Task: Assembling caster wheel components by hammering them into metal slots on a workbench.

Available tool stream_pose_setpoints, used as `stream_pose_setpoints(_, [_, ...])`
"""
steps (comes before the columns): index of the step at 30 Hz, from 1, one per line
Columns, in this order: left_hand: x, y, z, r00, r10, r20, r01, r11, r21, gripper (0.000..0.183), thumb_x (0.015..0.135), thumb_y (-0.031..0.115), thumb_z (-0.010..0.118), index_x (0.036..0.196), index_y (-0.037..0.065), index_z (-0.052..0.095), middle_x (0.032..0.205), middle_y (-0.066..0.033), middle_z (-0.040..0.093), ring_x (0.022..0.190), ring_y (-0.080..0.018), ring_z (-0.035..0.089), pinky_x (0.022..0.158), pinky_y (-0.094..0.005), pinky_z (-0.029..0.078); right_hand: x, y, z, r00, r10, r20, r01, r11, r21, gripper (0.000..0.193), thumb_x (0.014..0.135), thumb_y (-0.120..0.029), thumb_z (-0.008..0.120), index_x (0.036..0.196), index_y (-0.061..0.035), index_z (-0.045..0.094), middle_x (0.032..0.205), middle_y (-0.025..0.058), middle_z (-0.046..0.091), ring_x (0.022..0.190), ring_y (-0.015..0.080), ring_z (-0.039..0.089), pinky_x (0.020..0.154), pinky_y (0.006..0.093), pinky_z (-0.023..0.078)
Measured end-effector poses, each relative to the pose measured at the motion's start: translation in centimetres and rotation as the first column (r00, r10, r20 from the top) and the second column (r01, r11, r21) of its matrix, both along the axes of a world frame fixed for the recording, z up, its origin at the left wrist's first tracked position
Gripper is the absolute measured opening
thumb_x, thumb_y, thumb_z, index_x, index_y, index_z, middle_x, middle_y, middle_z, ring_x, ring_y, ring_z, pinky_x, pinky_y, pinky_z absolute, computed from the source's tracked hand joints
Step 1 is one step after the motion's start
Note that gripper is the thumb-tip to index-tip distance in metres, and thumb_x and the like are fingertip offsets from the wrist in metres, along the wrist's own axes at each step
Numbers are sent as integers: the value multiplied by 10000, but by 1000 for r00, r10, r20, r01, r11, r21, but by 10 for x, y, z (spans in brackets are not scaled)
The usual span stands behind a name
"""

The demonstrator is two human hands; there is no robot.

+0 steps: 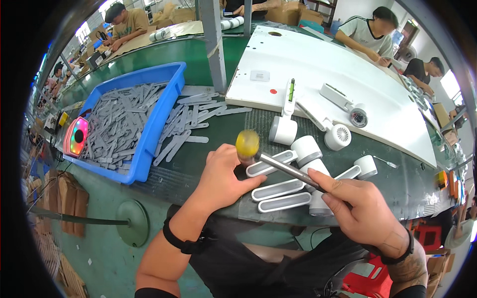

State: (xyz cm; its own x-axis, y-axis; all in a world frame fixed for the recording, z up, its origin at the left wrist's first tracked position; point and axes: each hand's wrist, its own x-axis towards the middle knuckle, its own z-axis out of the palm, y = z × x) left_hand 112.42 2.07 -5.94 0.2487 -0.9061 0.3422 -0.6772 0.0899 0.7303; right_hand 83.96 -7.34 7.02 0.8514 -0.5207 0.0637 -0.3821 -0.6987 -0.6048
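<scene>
My right hand (361, 206) is wrapped round the metal shaft of a mallet (290, 169), which slants up and left. Its yellow, see-through head (247, 144) hangs over the end of a white handheld fan (271, 163) with a grey strip in its handle. My left hand (221, 176) closes on that end of the fan, thumb below it; the mallet head partly hides the fingers. Alongside lie more white fans with grey-inlaid handles (284, 202). Farther off, a fan (287, 107) has a handle opening that shows green inside.
A blue bin (144, 144) of grey strips (119, 124) stands left, with loose strips (191, 116) beside it. A large white panel (318, 64) lies behind the fans, next to a metal post (213, 49). A small screwdriver (385, 161) lies at right. Other people work beyond.
</scene>
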Motion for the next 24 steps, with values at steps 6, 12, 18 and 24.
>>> stream_pose_setpoints(6, [-5,-4,2,1000,-4,-13,4,1000,4,371,793,352,942,985,83,774,982,-81,730,1062,-293,664,973,-425,469,-12,-8,-10,999,-33,3,33,993,-111,518,988,-37,692,1501,-101,676,778,161,679,709,349,679,686,435,544])
stream_pose_setpoints(12, [-31,20,39,956,-214,200,198,975,97,923,662,533,983,1425,121,665,1411,-165,643,1264,-375,630,1102,-479,451,-68,-12,-15,751,-534,388,456,845,280,463,1104,-94,624,1559,-11,609,981,-11,695,802,71,555,756,255,500])
stream_pose_setpoints(18, [-61,7,22,933,-202,299,153,972,179,687,633,471,1003,1192,127,799,1359,-182,614,1201,-399,608,1068,-497,458,-153,-23,-49,471,-775,422,559,632,537,493,1147,-132,564,1635,-70,533,842,-52,540,675,7,410,565,174,324])
stream_pose_setpoints(24, [-80,37,57,984,-146,101,142,989,43,692,661,523,984,1134,51,803,1253,-204,655,1186,-396,635,1004,-479,522,-217,-14,-77,277,-869,410,591,491,640,501,1157,-159,543,1649,-70,508,815,-38,546,616,-3,389,515,175,304])
